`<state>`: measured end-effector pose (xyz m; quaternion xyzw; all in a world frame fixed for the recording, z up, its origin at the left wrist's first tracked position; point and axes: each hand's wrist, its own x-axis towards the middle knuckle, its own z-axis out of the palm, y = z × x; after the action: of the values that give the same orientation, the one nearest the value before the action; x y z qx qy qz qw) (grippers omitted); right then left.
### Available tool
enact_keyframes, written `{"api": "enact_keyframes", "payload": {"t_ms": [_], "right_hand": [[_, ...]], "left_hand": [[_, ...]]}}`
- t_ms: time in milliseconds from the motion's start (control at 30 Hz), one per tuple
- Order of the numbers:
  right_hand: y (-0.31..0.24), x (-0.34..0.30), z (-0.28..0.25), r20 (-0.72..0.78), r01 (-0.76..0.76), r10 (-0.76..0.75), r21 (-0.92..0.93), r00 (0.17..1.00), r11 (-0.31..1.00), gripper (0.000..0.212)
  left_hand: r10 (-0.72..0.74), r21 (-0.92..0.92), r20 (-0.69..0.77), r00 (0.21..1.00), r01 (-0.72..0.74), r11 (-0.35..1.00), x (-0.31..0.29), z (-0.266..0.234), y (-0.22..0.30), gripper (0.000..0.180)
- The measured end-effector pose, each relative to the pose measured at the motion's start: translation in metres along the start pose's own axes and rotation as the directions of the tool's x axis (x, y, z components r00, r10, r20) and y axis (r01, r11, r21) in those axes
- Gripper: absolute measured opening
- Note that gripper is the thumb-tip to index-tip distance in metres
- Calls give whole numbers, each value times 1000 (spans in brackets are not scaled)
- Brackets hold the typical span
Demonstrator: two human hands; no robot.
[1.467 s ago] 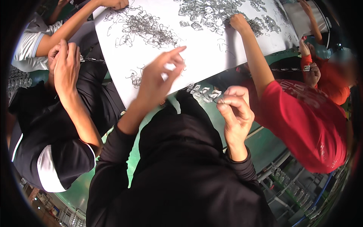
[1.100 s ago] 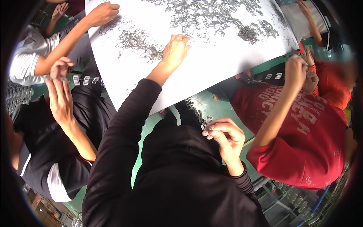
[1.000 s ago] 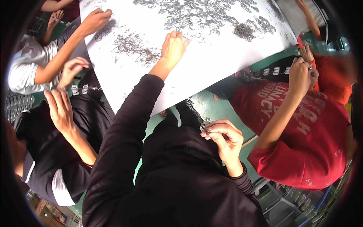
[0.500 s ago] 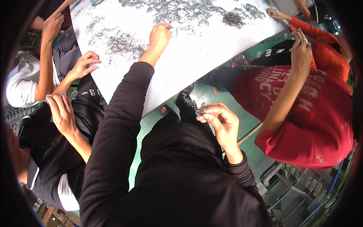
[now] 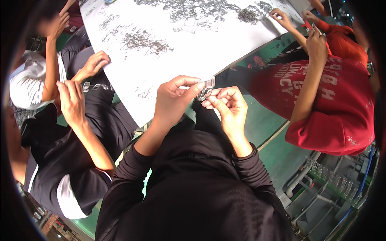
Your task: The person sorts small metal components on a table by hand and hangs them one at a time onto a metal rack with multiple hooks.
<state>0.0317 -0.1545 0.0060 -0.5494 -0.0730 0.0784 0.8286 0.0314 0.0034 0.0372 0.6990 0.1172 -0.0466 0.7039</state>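
Green floor (image 5: 259, 116) shows below a white worktop (image 5: 225, 52) that fills the upper middle of the frame. Two bare hands meet at the centre: the left hand (image 5: 171, 100) pinches one flat metal clip (image 5: 209, 83), and the right hand (image 5: 233, 112) has its fingers closed on a small metal bunch (image 5: 203, 94) just below it. Fingers cover part of this bunch, so its pieces cannot be counted. Three main heaps lie on the worktop: bent wires (image 5: 146, 42) at upper left, flat clips (image 5: 197, 10) at top centre, and one dark heap (image 5: 248, 15) to their right. One small wire cluster (image 5: 136, 95) lies left of the left hand. At least four co-workers are around: black shirt (image 5: 44, 160) and white shirt (image 5: 28, 86) at left, red shirt (image 5: 337, 116) and orange top (image 5: 348, 44) at right.
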Motion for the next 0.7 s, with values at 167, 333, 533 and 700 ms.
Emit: {"api": "enact_keyframes", "payload": {"t_ms": [167,333,533,700], "right_hand": [[15,-10,10,35,-6,7,-26,999,1000,11],[21,2,-10,3,-103,112,-367,994,924,22],[84,104,5,-52,-105,199,-958,979,267,26],[156,138,21,-65,-29,189,-981,980,-189,21]], "left_hand": [[152,2,-34,988,-152,988,-21,-9,-9,8],[121,139,-140,983,-101,985,-48,-18,-16,8],[141,169,-182,973,-111,979,-67,-26,-28,10],[280,228,-184,942,-236,945,-70,-28,-35,12]]}}
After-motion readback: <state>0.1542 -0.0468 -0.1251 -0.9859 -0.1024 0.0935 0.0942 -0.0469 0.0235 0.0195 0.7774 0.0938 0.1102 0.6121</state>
